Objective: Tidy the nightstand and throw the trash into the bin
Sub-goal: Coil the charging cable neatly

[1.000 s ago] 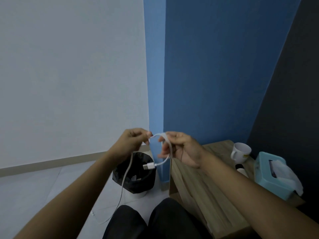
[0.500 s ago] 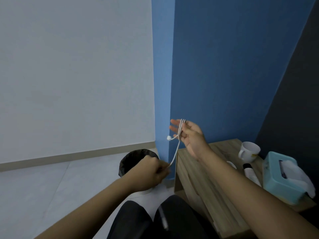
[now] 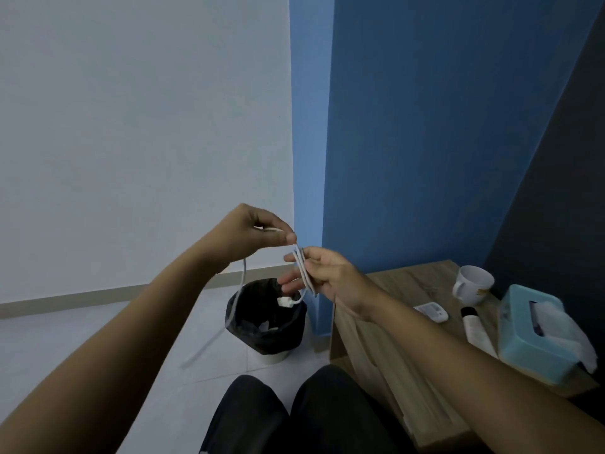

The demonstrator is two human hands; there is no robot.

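- The white cable [image 3: 304, 273] is up in the air, just past the left edge of the table [image 3: 393, 290] and above the bin [image 3: 278, 335].
- The right hand [image 3: 327, 276] holds a few loops of it, with the thumb pressed on top of them.
- The left hand [image 3: 248, 234] pinches the loose part just beside the loops.
- I think the job right now is winding the cable into a neat bundle.
- To do it well, lay each new loop flat beside the others and make them all the same size.
- Let the loose part slide gently through the left hand so it does not twist.
- The plug [image 3: 284, 302] hangs right over the bin, so grip the loops firmly or it could drop in.
- The far end of the cable is blurry down near the floor, so I cannot see its tip.
- I cannot count the loops.
- Pale bits lie in the bin, but they are too dark to make out.
- The right arm hides part of the table.
- A mug [image 3: 471, 283] and a tissue box [image 3: 523, 339] sit near its far right corner.
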